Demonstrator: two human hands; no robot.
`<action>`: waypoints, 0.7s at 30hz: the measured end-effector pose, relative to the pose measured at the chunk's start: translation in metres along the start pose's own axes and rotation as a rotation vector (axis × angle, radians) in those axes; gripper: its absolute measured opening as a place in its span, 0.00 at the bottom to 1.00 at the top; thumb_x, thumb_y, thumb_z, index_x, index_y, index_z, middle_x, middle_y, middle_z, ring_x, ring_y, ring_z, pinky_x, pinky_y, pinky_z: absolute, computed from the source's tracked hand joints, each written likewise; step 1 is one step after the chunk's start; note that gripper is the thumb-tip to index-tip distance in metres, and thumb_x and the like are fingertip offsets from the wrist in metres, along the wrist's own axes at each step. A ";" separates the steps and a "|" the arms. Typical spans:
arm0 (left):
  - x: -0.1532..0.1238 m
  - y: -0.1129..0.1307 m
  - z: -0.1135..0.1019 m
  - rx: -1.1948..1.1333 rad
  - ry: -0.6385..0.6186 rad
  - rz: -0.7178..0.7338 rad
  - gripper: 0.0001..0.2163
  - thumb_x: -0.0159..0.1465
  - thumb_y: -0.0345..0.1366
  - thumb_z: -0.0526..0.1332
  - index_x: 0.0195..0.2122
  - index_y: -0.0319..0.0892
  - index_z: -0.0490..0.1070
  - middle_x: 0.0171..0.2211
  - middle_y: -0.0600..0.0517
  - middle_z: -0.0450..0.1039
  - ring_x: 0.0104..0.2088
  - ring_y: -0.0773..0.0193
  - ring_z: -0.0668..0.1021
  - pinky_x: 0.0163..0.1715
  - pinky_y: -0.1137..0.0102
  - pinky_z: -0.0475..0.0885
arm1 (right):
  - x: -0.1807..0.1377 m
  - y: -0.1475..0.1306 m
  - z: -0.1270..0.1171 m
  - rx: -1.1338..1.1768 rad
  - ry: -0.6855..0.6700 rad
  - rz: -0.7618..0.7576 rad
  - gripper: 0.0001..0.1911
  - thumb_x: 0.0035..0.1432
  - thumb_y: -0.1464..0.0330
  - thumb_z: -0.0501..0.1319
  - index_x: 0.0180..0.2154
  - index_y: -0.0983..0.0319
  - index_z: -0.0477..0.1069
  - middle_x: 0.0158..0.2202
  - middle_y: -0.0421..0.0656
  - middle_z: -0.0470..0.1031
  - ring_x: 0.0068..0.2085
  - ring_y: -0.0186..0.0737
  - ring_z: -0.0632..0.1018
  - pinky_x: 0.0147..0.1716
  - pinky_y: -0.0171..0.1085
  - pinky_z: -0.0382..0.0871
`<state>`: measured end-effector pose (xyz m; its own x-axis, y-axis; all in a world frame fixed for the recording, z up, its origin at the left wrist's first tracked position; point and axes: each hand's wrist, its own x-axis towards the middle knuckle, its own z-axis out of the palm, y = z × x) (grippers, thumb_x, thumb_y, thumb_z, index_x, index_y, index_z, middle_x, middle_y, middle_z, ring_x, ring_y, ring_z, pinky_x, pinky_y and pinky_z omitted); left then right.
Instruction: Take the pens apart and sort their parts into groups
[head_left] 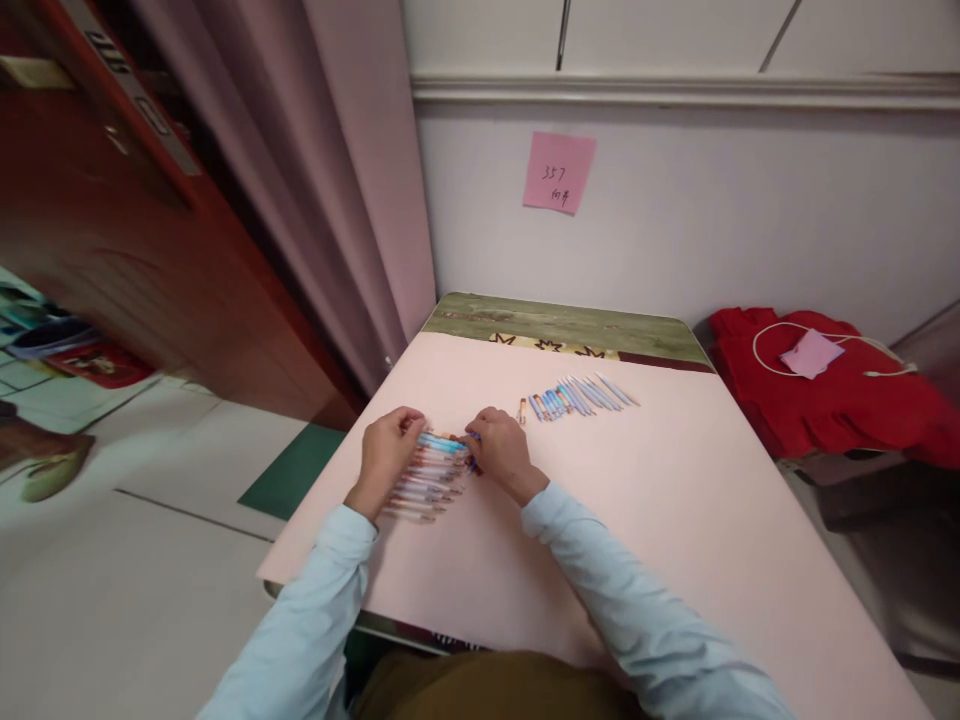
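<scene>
Several pens (427, 490) lie side by side in a stacked row on the left part of the table, pale and reddish ones nearer me and light-blue ones at the far end. At that far end, my left hand (388, 450) pinches the left end of a light-blue pen (441, 442). My right hand (499, 445) closes its fingers at the pen's other end, hiding its tip. Small dark-blue and brown parts show under the right fingers, too small to make out. Further right, a second group of blue and pale pens (585, 395) lies in a slanted row.
A pale pink cover (637, 500) lies over the table. A pink note (559, 172) sticks to the wall behind it. On the right, red cloth (817, 400) carries a white cable and pink paper. A curtain (367, 180) and wooden door (165, 250) stand left; a person's foot (56, 470) shows beyond.
</scene>
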<state>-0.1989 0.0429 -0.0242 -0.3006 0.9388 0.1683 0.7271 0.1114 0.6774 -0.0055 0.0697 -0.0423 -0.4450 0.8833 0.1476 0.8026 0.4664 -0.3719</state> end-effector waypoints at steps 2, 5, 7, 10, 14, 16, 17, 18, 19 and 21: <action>0.006 -0.001 -0.002 0.197 -0.112 0.225 0.11 0.61 0.34 0.57 0.39 0.43 0.78 0.39 0.46 0.79 0.41 0.56 0.77 0.44 0.66 0.67 | 0.004 -0.001 0.005 -0.026 -0.014 -0.035 0.12 0.65 0.64 0.58 0.42 0.59 0.80 0.47 0.48 0.75 0.47 0.44 0.74 0.47 0.39 0.64; 0.019 0.001 -0.006 0.344 -0.352 0.476 0.14 0.60 0.27 0.57 0.42 0.45 0.79 0.44 0.45 0.79 0.48 0.54 0.74 0.51 0.64 0.62 | 0.002 0.002 0.011 -0.019 -0.027 -0.046 0.13 0.65 0.66 0.57 0.44 0.59 0.80 0.50 0.48 0.74 0.49 0.45 0.74 0.49 0.40 0.63; 0.025 0.004 -0.007 0.407 -0.475 0.558 0.13 0.60 0.26 0.58 0.40 0.45 0.79 0.42 0.45 0.80 0.48 0.54 0.74 0.51 0.62 0.60 | -0.001 0.004 0.014 0.008 -0.034 -0.043 0.13 0.64 0.67 0.58 0.45 0.59 0.80 0.51 0.48 0.75 0.50 0.45 0.73 0.51 0.40 0.62; 0.030 0.007 -0.007 0.486 -0.544 0.626 0.09 0.61 0.26 0.59 0.36 0.43 0.78 0.38 0.44 0.79 0.45 0.54 0.74 0.50 0.61 0.59 | -0.003 0.006 0.019 0.057 -0.016 -0.036 0.13 0.62 0.68 0.60 0.46 0.58 0.80 0.51 0.48 0.75 0.51 0.45 0.73 0.52 0.41 0.61; 0.035 0.005 -0.002 0.549 -0.553 0.658 0.07 0.60 0.25 0.60 0.33 0.41 0.76 0.36 0.44 0.78 0.42 0.53 0.75 0.47 0.61 0.59 | -0.002 0.006 0.026 0.120 0.037 -0.034 0.12 0.59 0.71 0.61 0.43 0.60 0.81 0.49 0.48 0.76 0.50 0.45 0.74 0.53 0.41 0.62; 0.039 0.003 0.000 0.562 -0.547 0.657 0.07 0.58 0.25 0.60 0.32 0.41 0.76 0.36 0.44 0.78 0.42 0.53 0.75 0.45 0.62 0.60 | 0.000 0.005 0.027 0.155 0.066 -0.044 0.11 0.59 0.72 0.62 0.41 0.60 0.81 0.48 0.48 0.77 0.49 0.44 0.75 0.52 0.41 0.63; 0.041 0.002 0.000 0.561 -0.545 0.648 0.07 0.58 0.24 0.60 0.32 0.41 0.76 0.36 0.44 0.78 0.42 0.53 0.75 0.44 0.63 0.60 | 0.000 0.004 0.027 0.176 0.078 -0.052 0.10 0.58 0.72 0.61 0.40 0.61 0.81 0.47 0.48 0.77 0.48 0.44 0.76 0.51 0.41 0.63; 0.043 0.002 0.000 0.552 -0.545 0.632 0.08 0.57 0.25 0.60 0.32 0.42 0.76 0.36 0.44 0.78 0.41 0.53 0.76 0.43 0.64 0.61 | 0.001 0.004 0.027 0.201 0.090 -0.060 0.10 0.58 0.72 0.61 0.40 0.61 0.80 0.47 0.48 0.78 0.47 0.44 0.76 0.51 0.40 0.64; 0.045 0.001 -0.001 0.537 -0.550 0.613 0.08 0.57 0.25 0.60 0.32 0.42 0.77 0.35 0.45 0.78 0.40 0.54 0.76 0.42 0.64 0.61 | 0.001 0.004 0.026 0.229 0.104 -0.062 0.10 0.58 0.73 0.61 0.40 0.61 0.80 0.46 0.48 0.78 0.46 0.43 0.76 0.50 0.40 0.65; 0.047 0.001 -0.003 0.483 -0.565 0.575 0.07 0.56 0.26 0.60 0.31 0.43 0.77 0.33 0.47 0.78 0.39 0.55 0.76 0.41 0.65 0.62 | 0.000 0.006 0.022 0.285 0.146 -0.037 0.10 0.58 0.73 0.61 0.41 0.62 0.79 0.44 0.48 0.79 0.46 0.43 0.76 0.50 0.40 0.66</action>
<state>-0.2140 0.0865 -0.0133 0.4365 0.8967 -0.0733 0.8864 -0.4146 0.2059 -0.0090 0.0713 -0.0645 -0.3940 0.8728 0.2881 0.6337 0.4850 -0.6027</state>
